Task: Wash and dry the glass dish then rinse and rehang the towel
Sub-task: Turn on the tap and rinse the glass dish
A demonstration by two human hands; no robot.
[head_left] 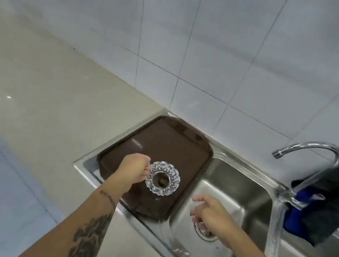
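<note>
A round cut-glass dish (163, 178) with a scalloped rim is held by its left edge in my left hand (134, 170), just above the brown tray (168, 141). My right hand (211, 215) hovers over the steel sink basin (240, 190), fingers apart and holding nothing. A dark towel (335, 194) with a blue part hangs at the right, behind the chrome tap (316, 149). A stream of water (275, 229) falls in front of the sink's right side.
The brown tray lies on the sink's left drainboard. A drain strainer (206, 232) sits in the basin under my right wrist. Beige countertop (50, 78) stretches to the left, and a white tiled wall (201, 33) rises behind.
</note>
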